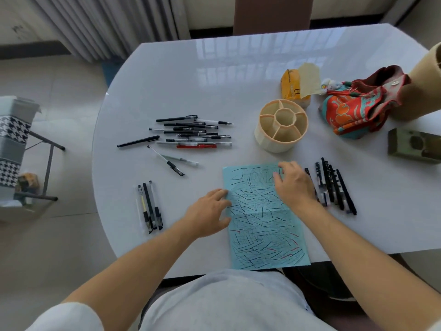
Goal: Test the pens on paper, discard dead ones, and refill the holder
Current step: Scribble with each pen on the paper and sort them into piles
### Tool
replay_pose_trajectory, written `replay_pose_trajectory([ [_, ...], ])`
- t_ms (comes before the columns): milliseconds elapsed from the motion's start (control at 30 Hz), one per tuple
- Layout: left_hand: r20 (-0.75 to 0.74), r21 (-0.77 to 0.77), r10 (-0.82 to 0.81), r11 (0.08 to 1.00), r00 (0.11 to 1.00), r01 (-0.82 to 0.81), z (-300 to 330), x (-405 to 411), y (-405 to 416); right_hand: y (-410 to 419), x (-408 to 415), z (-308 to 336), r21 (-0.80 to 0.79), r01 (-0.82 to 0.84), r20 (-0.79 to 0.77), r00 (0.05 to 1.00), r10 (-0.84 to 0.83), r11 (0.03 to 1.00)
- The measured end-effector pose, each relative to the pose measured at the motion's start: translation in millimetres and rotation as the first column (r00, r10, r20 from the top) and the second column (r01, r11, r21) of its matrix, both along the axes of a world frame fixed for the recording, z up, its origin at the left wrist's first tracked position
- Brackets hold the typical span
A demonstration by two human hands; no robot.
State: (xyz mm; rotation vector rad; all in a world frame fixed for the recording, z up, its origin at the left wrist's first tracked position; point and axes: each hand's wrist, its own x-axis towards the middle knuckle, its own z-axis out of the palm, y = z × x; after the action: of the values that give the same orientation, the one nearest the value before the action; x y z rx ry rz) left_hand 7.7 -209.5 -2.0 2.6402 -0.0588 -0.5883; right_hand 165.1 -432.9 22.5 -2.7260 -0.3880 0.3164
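On the glossy white tabletop (238, 75) a light blue sheet of paper (260, 225), already full of short black and red test strokes, lies in front of the person and its near edge hangs a little over the tabletop edge. The left hand (210, 211) rests on the left edge of the sheet with relaxed fingers and holds no pen; the right hand (293, 182) lies on the upper right part of the sheet, fingers loosely bent, also with nothing in it. A loose pile of black, clear and red pens (193, 132) lies well beyond the paper on the left, and two single pens lie between this pile and the sheet. A row of dark pens (334, 187) lies just beside the right hand, and a small group of three or four pens (150, 206) lies to the left of the left hand; which group is the dead one cannot be told. The round beige plastic holder with compartments (281, 125) stands empty beyond the paper. It seems the testing step is between two pens: the hands are steadying or shifting the sheet. The next move probably calls for one hand to keep the paper flat while the other reaches to the far pile and takes one pen.
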Motion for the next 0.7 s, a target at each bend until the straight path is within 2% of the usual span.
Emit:
replay_pose_trajectory([
  [100, -0.011, -0.064, 0.035, 0.997, 0.999, -0.036, 3, -6, 5, 77, -10, 8, 0.190, -0.192, -0.050, 0.978, 0.204, 0.963],
  [200, -0.012, -0.087, 0.070, 0.994, 0.997, -0.071, 6, -16, 13, 150, -16, 6, 0.232, -0.356, -0.106, 0.916, 0.387, 0.905],
  [300, -0.012, -0.085, 0.107, 0.991, 0.994, -0.108, 6, -28, 23, 208, -19, -5, 0.181, -0.462, -0.126, 0.864, 0.487, 0.868],
  [433, -0.030, -0.111, 0.152, 0.982, 0.988, -0.155, 4, -44, 37, 248, -21, -25, -0.056, -0.582, -0.098, 0.812, 0.575, 0.812],
  [500, -0.038, -0.137, 0.176, 0.974, 0.984, -0.180, 4, -49, 43, 251, -21, -31, -0.108, -0.584, -0.101, 0.812, 0.576, 0.805],
  [600, -0.052, -0.183, 0.234, 0.954, 0.971, -0.239, 3, -51, 49, 241, -15, -30, -0.101, -0.552, -0.159, 0.831, 0.534, 0.828],
  [700, -0.045, -0.239, 0.326, 0.914, 0.944, -0.327, 3, -46, 52, 209, -12, -23, 0.026, -0.379, -0.243, 0.895, 0.373, 0.925],
])
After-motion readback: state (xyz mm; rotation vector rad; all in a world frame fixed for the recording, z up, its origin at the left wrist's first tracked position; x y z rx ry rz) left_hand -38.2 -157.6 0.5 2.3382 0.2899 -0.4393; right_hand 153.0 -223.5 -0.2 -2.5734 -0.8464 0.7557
